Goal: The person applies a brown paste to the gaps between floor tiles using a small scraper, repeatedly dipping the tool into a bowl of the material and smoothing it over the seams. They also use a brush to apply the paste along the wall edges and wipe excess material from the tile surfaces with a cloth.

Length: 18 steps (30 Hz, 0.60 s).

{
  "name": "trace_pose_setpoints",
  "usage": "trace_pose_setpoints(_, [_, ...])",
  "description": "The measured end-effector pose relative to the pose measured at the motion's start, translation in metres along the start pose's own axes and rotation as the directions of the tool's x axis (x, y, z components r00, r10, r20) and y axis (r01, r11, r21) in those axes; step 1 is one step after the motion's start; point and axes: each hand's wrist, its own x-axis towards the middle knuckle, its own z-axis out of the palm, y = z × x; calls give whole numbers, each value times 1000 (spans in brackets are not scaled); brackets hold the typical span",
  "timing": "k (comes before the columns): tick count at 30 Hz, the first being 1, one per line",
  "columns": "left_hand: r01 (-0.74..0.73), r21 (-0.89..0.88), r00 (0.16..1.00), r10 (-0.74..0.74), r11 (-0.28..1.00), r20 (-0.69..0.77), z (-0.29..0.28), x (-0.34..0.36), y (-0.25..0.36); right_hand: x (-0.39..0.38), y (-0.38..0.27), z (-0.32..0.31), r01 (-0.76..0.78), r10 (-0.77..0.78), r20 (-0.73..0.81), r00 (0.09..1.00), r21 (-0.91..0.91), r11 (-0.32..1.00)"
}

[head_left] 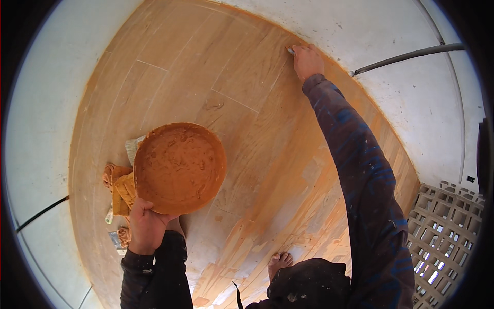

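My left hand (146, 226) grips the near rim of a round, shallow basin (222, 172), its thumb over the edge. Thick orange-brown paste (177, 162) lies in the basin and smears its walls. Stretched far forward, my right hand (310, 62) is closed round a small flat scraper (290, 50). Only the scraper's tip shows, pale and smudged with orange, close to the floor where it meets the right wall. Wood-look floor tiles (242, 67) with pale joint lines spread beneath both hands, and orange smears streak them.
Left of the basin lie an orange-stained cloth (123, 190) and a pale bristly piece (133, 147), partly covered. White walls (360, 31) rise on both sides, with a dark pipe (411, 54) on the right one. A perforated block screen (442, 237) stands at lower right. My bare foot (279, 262) is on the floor.
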Motion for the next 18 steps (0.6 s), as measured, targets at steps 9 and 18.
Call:
trace_pose_setpoints(9, [-27,-4,999,27,1000,-33,-3,0,9,-90,-76,-36,229,-246,55,968,210,950])
trace_pose_setpoints(18, [-20,-53,999,19,998,-26,-1,2,5,6,19,-20,-358,333,132,934,288,888])
